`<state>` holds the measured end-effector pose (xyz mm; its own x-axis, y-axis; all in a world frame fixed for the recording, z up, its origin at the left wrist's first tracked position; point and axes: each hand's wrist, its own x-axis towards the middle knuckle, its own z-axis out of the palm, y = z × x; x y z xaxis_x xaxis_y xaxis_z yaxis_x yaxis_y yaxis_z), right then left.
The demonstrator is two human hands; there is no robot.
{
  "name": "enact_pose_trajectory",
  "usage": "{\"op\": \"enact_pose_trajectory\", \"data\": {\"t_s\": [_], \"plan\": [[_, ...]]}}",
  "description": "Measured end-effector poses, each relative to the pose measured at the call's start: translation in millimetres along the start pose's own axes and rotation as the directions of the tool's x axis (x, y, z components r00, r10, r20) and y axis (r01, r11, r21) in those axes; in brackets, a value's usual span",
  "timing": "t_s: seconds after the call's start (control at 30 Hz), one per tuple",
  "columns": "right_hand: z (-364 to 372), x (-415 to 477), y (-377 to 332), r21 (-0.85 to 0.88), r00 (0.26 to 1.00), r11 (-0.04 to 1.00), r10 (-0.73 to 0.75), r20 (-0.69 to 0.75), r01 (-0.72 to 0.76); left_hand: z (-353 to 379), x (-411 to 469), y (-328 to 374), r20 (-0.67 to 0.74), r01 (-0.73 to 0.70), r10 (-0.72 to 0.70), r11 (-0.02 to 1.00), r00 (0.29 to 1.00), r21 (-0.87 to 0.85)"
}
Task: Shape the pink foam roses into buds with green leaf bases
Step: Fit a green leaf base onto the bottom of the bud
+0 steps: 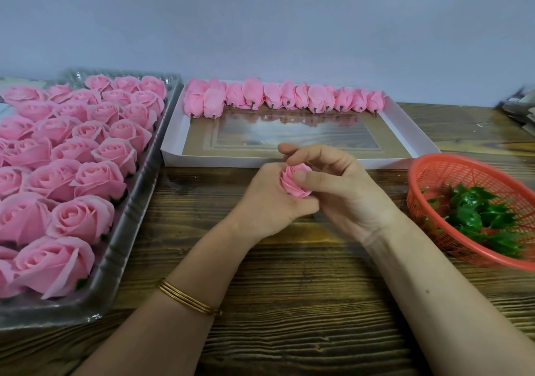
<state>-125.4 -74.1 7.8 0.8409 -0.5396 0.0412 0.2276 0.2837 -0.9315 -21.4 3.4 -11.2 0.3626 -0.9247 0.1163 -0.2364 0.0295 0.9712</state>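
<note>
Mid-frame — a pink foam rose [296, 185] is being gripped in the left hand [269, 203] and pinched by the right hand [344, 193] — leaf bases [474, 216] are being held by the basket [463, 173], right edge.

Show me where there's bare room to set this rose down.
Free: the floor of the white box, in front of the bud row; the wooden table between the forearms. Crowded: the clear tray packed with roses at left, the basket of leaves at right.
</note>
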Motion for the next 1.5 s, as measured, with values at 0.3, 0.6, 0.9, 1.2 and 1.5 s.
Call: {"op": "enact_pose_trajectory", "data": {"t_s": [0.3, 0.6, 0.9, 1.2, 1.5], "plan": [[3.5, -0.2, 1.5, -0.079, 0.999, 0.997, 0.024, 0.030, -0.022, -0.2, -1.7, 3.8, 0.017, -0.025, 0.026, 0.999, 1.000, -0.048], [4.0, -0.5, 4.6, -0.132, 0.998, 0.991, -0.018, 0.053, 0.025, 0.2, -3.0, 5.4, 0.036, -0.029, 0.036, 0.979, 0.999, -0.200], [-0.6, 1.7, 6.8, -0.092, 0.998, 0.996, -0.006, 0.060, 0.012, 0.3, -0.8, 2.9, 0.009, -0.027, 0.029, 0.974, 1.000, -0.226], [-3.6, 4.6, 5.1, 0.118, 0.996, 0.989, 0.083, 0.034, -0.086, 1.2, -1.0, 6.5, -0.102, -0.043, 0.024, 0.981, 0.994, -0.187], [-4.7, 5.1, 4.7, 0.126, 0.997, 0.990, 0.061, -0.036, -0.056, 0.6, 0.0, 5.3, -0.131, -0.075, 0.058, 0.990, 0.990, -0.123]]}}
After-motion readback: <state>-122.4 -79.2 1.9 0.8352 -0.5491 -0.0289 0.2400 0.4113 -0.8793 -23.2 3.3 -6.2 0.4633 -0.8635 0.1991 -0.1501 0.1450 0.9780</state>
